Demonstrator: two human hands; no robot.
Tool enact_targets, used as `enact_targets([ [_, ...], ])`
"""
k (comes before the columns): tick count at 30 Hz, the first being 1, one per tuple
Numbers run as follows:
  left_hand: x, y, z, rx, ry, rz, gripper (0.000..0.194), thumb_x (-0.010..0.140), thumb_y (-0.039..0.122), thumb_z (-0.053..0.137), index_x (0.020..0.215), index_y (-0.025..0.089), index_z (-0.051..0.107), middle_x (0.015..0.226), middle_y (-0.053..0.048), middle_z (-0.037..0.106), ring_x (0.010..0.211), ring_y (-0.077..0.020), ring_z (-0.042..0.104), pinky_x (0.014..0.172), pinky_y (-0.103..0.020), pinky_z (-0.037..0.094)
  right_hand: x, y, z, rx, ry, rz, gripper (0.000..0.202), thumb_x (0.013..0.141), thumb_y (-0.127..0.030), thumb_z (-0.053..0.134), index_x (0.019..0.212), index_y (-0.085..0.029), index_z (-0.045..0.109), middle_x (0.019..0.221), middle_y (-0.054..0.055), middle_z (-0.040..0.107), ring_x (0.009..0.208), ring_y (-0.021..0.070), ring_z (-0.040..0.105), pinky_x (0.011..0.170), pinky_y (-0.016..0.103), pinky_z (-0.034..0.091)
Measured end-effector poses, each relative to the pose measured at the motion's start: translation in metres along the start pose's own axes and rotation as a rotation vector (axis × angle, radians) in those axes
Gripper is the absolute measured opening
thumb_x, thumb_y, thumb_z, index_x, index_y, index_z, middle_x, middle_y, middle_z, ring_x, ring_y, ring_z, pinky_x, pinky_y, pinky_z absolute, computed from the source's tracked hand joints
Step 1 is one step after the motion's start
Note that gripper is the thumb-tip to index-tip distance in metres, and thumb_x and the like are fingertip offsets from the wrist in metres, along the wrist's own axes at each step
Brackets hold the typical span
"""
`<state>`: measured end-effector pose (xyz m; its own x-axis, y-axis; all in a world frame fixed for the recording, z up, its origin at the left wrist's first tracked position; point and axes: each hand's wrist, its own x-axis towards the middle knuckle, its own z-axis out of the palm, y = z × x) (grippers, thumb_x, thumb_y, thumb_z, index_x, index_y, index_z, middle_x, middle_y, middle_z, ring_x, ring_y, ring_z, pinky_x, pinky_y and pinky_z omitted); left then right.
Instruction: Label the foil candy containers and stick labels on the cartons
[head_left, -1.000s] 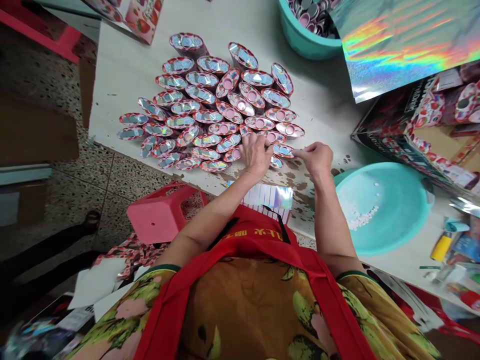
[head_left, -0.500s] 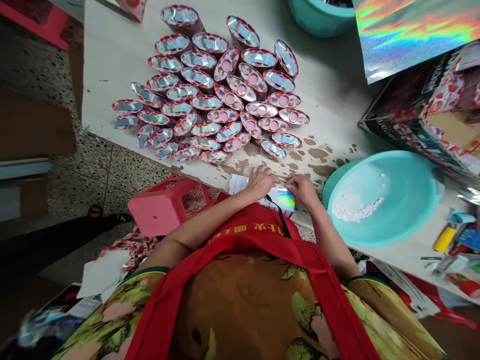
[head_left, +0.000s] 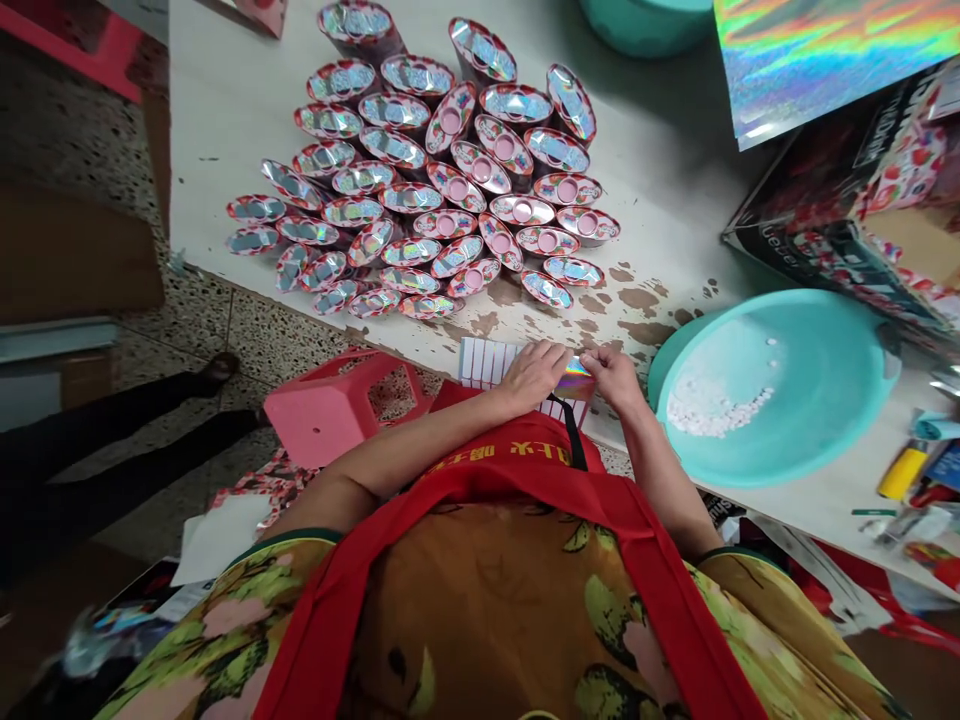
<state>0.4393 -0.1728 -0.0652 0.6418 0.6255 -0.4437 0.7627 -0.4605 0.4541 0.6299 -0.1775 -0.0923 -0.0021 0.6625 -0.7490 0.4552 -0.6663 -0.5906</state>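
Striped sheet (head_left: 486,362) lies mid-frame. The left hand (head_left: 531,378) covers some; whether its fingers grip is hard to tell. The right hand (head_left: 616,380) pinches the shiny part (head_left: 576,367). A hard tug could rip it.

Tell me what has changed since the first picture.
Both hands moved from the packs back toward the body. The left hand now lies on the label sheet; the right hand let go of a pack and pinches at the sheet's shiny strip. Another person's feet came nearer the pink stool. The packs' grouping and the turquoise basin stayed.
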Motion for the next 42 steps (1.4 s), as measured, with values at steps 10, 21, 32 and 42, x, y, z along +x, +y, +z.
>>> enact_targets([
  [10,-0.01,-0.006,0.002,-0.36,-0.008,0.065,0.015,0.095,0.018,0.052,0.096,0.016,0.066,0.114,-0.01,0.069,0.108,-0.0245,0.059,0.089,-0.037,0.044,0.008,0.006,0.006,0.097,0.036,0.098,0.028,0.069,-0.046,0.063,0.068,-0.018,0.063,0.065,0.001,0.061,0.062,0.0153,0.05,0.063,0.03,0.039],
  [21,-0.006,-0.028,-0.04,-1.574,0.357,-0.513,0.019,0.073,0.02,0.073,0.075,0.017,0.055,0.062,0.004,0.062,0.058,-0.0084,0.061,0.06,-0.02,0.046,-0.004,-0.024,-0.004,-0.117,0.138,-0.219,0.045,0.09,-0.056,0.049,0.094,-0.018,0.073,0.098,0.012,0.072,0.098,0.0269,0.061,0.092,0.043,0.046],
  [32,0.038,-0.06,-0.075,-1.396,0.539,-0.593,0.014,0.075,0.027,0.071,0.076,0.017,0.061,0.067,0.002,0.065,0.062,-0.0115,0.061,0.064,-0.024,0.048,0.028,-0.099,-0.021,0.231,-0.08,-0.137,0.044,0.068,-0.06,0.073,0.073,-0.018,0.063,0.061,-0.003,0.054,0.056,0.0104,0.041,0.056,0.027,0.036],
  [42,0.076,-0.086,-0.074,-0.411,0.759,-0.826,0.012,0.087,0.027,0.064,0.076,0.023,0.065,0.091,-0.006,0.062,0.101,-0.0252,0.053,0.096,-0.042,0.044,0.109,-0.152,-0.025,-0.296,0.096,-0.177,0.023,0.069,-0.035,0.074,0.057,-0.018,0.063,0.053,0.001,0.055,0.06,0.0166,0.052,0.059,0.03,0.038],
])
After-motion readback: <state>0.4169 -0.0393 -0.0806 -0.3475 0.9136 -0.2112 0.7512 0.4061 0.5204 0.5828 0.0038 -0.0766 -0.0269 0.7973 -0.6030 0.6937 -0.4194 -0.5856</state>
